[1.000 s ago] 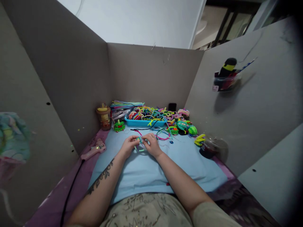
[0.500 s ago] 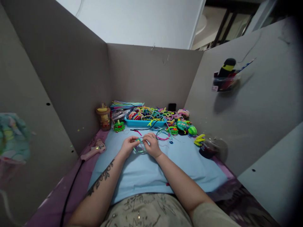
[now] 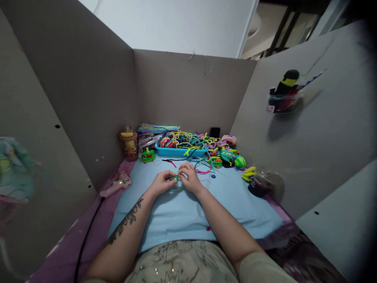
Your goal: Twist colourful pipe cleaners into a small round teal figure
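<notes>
Above the blue cloth, my left hand (image 3: pixel 161 182) pinches a small looped pipe-cleaner piece (image 3: pixel 177 188), mostly green and teal with a bit of yellow. My right hand (image 3: pixel 190 180) meets it from the other side, its thumb and fingers closed together at the top of the same piece. The fingers hide much of the loop, so its exact shape cannot be made out. Just beyond the hands, a short pink pipe cleaner (image 3: pixel 171 163) and a pink curved strand (image 3: pixel 203 171) lie on the cloth.
Behind the hands stands a blue tray (image 3: pixel 179 152) heaped with coloured pipe cleaners. A green frog-like figure (image 3: pixel 148 156), a lidded cup (image 3: pixel 129 146) and a pink glue gun (image 3: pixel 116 186) are on the left. Finished fuzzy pieces (image 3: pixel 227 155) and a dark-based clear container (image 3: pixel 260 185) stand right.
My hands have drawn slightly closer together, the left shifting a little right. Less of the loop hangs in sight below the fingers. The view has shifted slightly.
</notes>
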Action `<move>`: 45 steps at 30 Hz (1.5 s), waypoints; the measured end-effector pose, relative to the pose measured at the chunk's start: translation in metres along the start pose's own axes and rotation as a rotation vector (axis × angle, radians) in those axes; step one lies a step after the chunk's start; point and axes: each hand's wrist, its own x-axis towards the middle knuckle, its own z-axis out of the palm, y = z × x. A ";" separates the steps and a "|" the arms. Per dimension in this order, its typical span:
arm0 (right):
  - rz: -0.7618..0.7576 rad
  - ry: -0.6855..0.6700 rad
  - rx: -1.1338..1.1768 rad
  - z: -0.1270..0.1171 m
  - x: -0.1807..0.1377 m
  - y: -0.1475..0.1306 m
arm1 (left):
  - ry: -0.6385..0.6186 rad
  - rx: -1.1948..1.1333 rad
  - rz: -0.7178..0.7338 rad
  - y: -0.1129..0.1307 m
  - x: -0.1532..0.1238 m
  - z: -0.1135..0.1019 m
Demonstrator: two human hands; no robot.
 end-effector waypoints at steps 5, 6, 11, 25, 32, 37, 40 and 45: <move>-0.008 -0.032 0.019 -0.003 0.001 0.002 | -0.036 -0.038 0.003 0.001 -0.002 -0.004; -0.006 -0.042 0.028 -0.003 0.002 0.002 | -0.053 -0.049 0.005 0.001 -0.002 -0.005; 0.038 -0.128 0.118 -0.005 0.002 0.006 | -0.095 0.100 0.103 0.013 0.003 -0.014; 0.399 0.161 0.409 0.007 0.001 0.027 | 0.437 0.430 0.219 0.014 0.015 -0.004; 0.339 0.070 0.334 0.014 0.000 0.022 | 0.392 0.067 0.045 -0.001 0.006 0.018; 0.281 0.195 0.207 0.017 0.000 0.011 | 0.448 -0.071 -0.038 -0.005 0.007 0.020; 0.194 0.254 0.068 0.018 0.001 0.005 | 0.454 -0.221 -0.116 -0.008 0.007 0.021; 0.086 0.268 -0.048 0.017 0.000 0.000 | 0.457 -0.333 -0.152 -0.005 0.006 0.022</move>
